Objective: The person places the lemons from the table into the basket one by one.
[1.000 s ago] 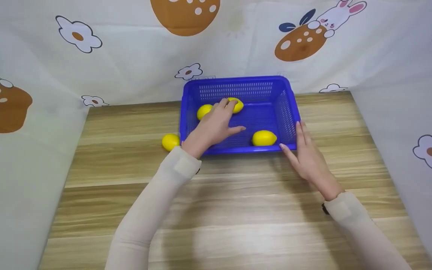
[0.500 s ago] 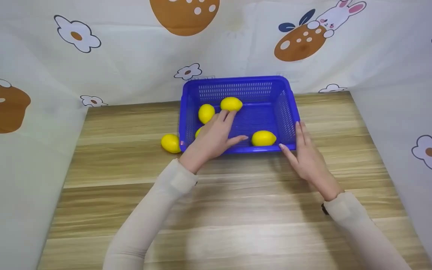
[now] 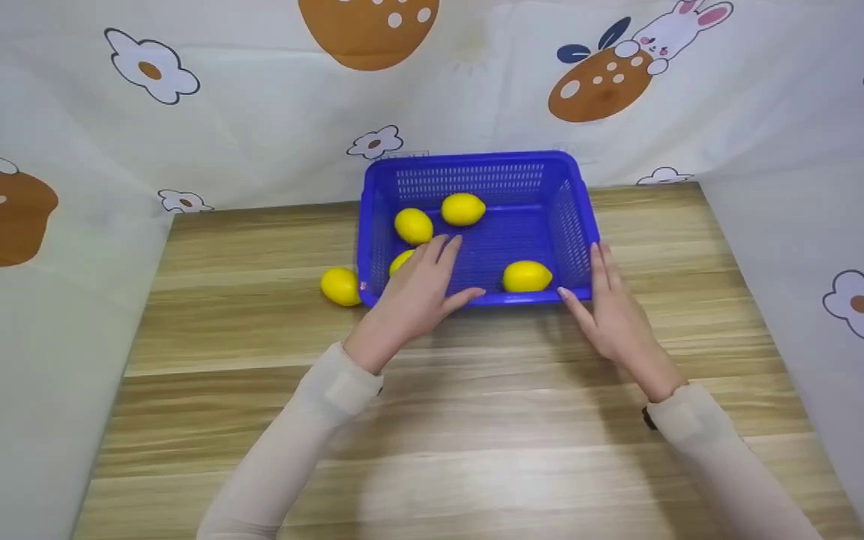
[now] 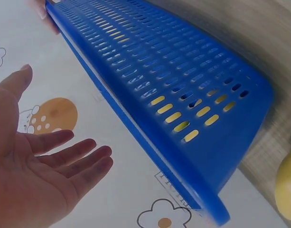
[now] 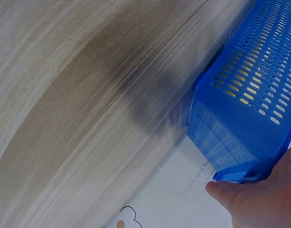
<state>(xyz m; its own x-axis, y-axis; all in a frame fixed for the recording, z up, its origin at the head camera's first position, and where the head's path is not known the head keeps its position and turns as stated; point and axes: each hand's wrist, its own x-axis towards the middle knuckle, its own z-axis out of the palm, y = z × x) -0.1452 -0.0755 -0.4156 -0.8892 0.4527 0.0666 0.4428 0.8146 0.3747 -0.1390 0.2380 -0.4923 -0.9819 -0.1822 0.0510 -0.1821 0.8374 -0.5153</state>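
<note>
A blue plastic basket (image 3: 477,300) with slotted walls stands at the back of the table. My left hand (image 3: 409,300) hovers at its front rim, palm down, fingers extended over the inside, holding nothing. Under those fingers one lemon (image 3: 400,262) is partly hidden. Further in lie another lemon (image 3: 413,226) and, behind it, a third lemon (image 3: 463,209). Near the front right corner is one more lemon (image 3: 527,277). My right hand (image 3: 622,322) touches that corner, fingers straight along the right side, thumb at the front rim.
Outside the basket, close to its left wall, a lemon (image 3: 340,286) lies on the wooden tabletop (image 3: 477,420). A printed cloth (image 3: 267,112) with flowers and rabbits hangs behind the table, and similar cloth lines both sides.
My left hand has drawn back toward the front rim from the lemons at the rear, uncovering them and part of a lemon at the front left. The right hand stays at the corner.
</note>
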